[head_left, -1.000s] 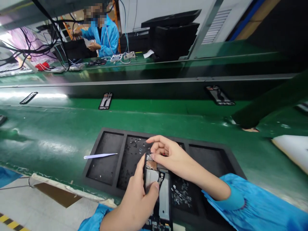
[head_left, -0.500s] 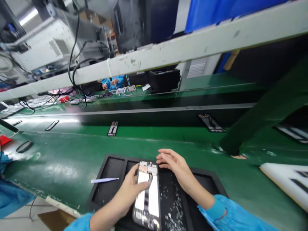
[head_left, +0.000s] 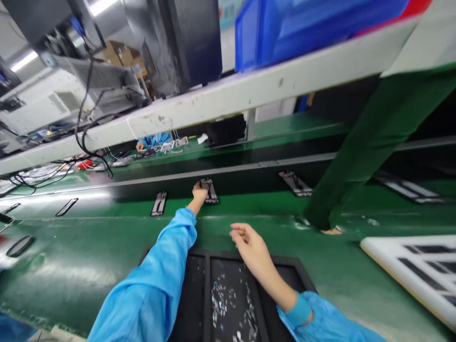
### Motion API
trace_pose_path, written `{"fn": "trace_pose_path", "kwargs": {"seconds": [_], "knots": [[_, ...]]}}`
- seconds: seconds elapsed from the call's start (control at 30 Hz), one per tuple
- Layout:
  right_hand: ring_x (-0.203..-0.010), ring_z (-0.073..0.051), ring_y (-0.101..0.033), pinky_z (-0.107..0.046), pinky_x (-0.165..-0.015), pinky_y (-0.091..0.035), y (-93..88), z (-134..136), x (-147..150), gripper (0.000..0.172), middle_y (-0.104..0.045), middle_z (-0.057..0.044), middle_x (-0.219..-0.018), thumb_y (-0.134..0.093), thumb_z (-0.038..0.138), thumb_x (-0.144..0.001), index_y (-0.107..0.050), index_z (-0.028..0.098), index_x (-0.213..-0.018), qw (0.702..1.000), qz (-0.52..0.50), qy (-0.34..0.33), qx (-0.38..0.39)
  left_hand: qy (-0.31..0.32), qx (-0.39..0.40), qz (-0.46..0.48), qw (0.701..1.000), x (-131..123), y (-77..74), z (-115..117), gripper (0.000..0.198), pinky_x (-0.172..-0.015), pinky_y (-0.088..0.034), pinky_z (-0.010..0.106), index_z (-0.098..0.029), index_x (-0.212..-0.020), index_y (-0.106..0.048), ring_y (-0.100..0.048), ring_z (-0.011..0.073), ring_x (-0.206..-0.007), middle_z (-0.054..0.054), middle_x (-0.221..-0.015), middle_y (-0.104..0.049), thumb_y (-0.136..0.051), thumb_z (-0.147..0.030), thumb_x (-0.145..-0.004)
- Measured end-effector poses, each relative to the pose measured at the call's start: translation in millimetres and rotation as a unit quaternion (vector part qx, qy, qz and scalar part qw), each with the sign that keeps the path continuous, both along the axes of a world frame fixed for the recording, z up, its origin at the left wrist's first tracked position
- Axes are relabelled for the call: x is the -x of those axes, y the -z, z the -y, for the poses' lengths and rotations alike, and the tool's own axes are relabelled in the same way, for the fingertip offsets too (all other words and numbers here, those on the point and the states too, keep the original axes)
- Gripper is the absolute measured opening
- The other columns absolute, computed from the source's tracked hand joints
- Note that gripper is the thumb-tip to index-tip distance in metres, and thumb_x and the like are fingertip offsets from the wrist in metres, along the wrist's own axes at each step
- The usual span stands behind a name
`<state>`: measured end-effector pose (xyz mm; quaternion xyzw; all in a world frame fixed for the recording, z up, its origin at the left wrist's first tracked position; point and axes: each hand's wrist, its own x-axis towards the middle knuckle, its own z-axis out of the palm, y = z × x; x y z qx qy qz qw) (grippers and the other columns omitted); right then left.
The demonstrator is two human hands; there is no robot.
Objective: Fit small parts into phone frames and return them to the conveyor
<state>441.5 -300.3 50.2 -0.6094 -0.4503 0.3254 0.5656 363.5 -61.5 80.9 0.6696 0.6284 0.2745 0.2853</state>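
Observation:
Stretched far forward, my left hand (head_left: pixel 199 194) has its fingers closed on the left edge of an opened phone (head_left: pixel 209 191), which lies in the green channel behind the bench. White panels and a dark ribbon show on its face. My right hand (head_left: pixel 251 244) hovers over the far edge of a black compartment tray (head_left: pixel 207 304), fingers loosely bent and apart, holding nothing. Small clear and whitish bits (head_left: pixel 221 304) are scattered in the tray's middle compartment. My left sleeve hides the tray's left side.
Similar phones lie along the channel, one to the left (head_left: pixel 158 204) and one to the right (head_left: pixel 295 184). A green post (head_left: pixel 342 175) rises at right, near a white slotted tray (head_left: pixel 416 270). A pale shelf beam (head_left: pixel 213 99) crosses above. Another person's hand (head_left: pixel 140 146) shows far back.
My left hand has moved forward from the tray to the channel, where the phone now lies. My right hand stays near the tray. The view has shifted to the right.

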Motion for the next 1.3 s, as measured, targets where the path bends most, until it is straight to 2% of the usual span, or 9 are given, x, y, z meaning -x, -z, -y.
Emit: {"fn": "trace_pose_path", "kwargs": {"seconds": [0.1,0.27,0.43,0.57,0.77,0.87,0.97,1.13,1.3], "knots": [[-0.087,-0.023,-0.064,-0.038,-0.081,-0.050,3.2,1.0,-3.0,0.028,-0.069,-0.008,-0.092,-0.055,0.041,-0.085,-0.064,0.018,-0.098,0.999,0.004,-0.039,0.034,0.008,0.019,-0.081,0.997,3.9,19.4,-25.6,0.035,-0.093,-0.054,0.044,-0.016,-0.123,-0.059,-0.061,0.0232,-0.109,0.010,-0.124,-0.060,-0.062,-0.037,-0.095],[-0.077,-0.021,-0.061,-0.036,-0.075,-0.047,2.8,4.8,-4.6,0.019,-0.069,-0.004,-0.083,-0.057,0.034,-0.083,-0.069,0.021,-0.084,0.980,0.100,-0.159,0.071,0.026,0.008,-0.163,0.986,12.5,44.2,-47.9,0.038,-0.097,-0.051,0.048,-0.016,-0.123,-0.059,-0.059,0.0251,-0.114,0.010,-0.126,-0.059,-0.062,-0.041,-0.095],[-0.086,-0.022,-0.061,-0.037,-0.079,-0.046,2.8,4.6,-3.2,0.019,-0.069,-0.004,-0.088,-0.052,0.026,-0.086,-0.071,0.021,-0.088,0.954,0.193,-0.215,0.077,0.011,-0.025,-0.196,0.980,8.1,56.2,-47.7,0.039,-0.095,-0.052,0.046,-0.016,-0.124,-0.058,-0.060,0.0240,-0.111,0.010,-0.127,-0.058,-0.060,-0.043,-0.096],[-0.092,-0.023,-0.060,-0.039,-0.086,-0.046,1.9,4.3,-13.3,0.014,-0.069,-0.005,-0.094,-0.058,0.019,-0.085,-0.072,0.021,-0.085,0.931,0.228,-0.279,0.062,-0.013,-0.051,-0.222,0.974,11.4,55.2,-45.1,0.041,-0.094,-0.049,0.044,-0.017,-0.122,-0.058,-0.059,0.0231,-0.107,0.010,-0.123,-0.059,-0.058,-0.048,-0.095],[-0.120,-0.027,-0.052,-0.043,-0.101,-0.045,-6.8,15.3,-44.3,0.015,-0.061,-0.007,-0.124,-0.064,0.016,-0.084,-0.077,0.024,-0.083,0.861,0.263,-0.435,0.011,-0.165,-0.101,-0.286,0.938,94.8,43.0,-29.7,0.064,-0.102,-0.034,0.057,-0.007,-0.137,-0.042,-0.036,0.0437,-0.132,0.029,-0.141,-0.038,-0.057,-0.048,-0.090],[-0.128,-0.030,-0.045,-0.046,-0.105,-0.045,-10.1,27.8,-43.5,0.018,-0.055,-0.007,-0.134,-0.062,0.015,-0.088,-0.077,0.024,-0.082,0.844,0.331,-0.423,0.004,-0.190,-0.084,-0.301,0.931,137.0,46.0,-25.7,0.069,-0.101,-0.033,0.058,-0.006,-0.135,-0.042,-0.041,0.0448,-0.128,0.031,-0.134,-0.044,-0.060,-0.051,-0.087],[-0.131,-0.033,-0.043,-0.049,-0.105,-0.044,-9.3,40.9,-35.6,0.019,-0.053,-0.011,-0.139,-0.061,0.012,-0.089,-0.078,0.020,-0.084,0.821,0.412,-0.394,-0.012,-0.170,-0.078,-0.306,0.933,153.2,48.7,-27.0,0.063,-0.101,-0.037,0.053,-0.009,-0.134,-0.044,-0.045,0.0409,-0.126,0.027,-0.129,-0.049,-0.061,-0.048,-0.087],[-0.128,-0.036,-0.044,-0.052,-0.101,-0.049,-1.8,55.9,-30.0,0.018,-0.051,-0.014,-0.142,-0.063,0.013,-0.089,-0.079,0.019,-0.085,0.807,0.469,-0.353,-0.066,-0.139,-0.079,-0.304,0.939,148.0,25.2,-24.3,0.078,-0.094,-0.046,0.046,-0.006,-0.137,-0.040,-0.057,0.0387,-0.113,0.027,-0.128,-0.049,-0.073,-0.043,-0.076],[-0.125,-0.037,-0.048,-0.053,-0.099,-0.049,0.3,62.5,-26.7,0.016,-0.056,-0.018,-0.135,-0.064,0.012,-0.088,-0.078,0.015,-0.082,0.800,0.500,-0.318,-0.098,-0.020,-0.204,-0.309,0.929,137.8,-40.6,23.4,0.090,-0.104,-0.042,0.048,-0.007,-0.148,-0.024,-0.052,0.0388,-0.122,0.022,-0.133,-0.050,-0.069,-0.043,-0.078]]}}
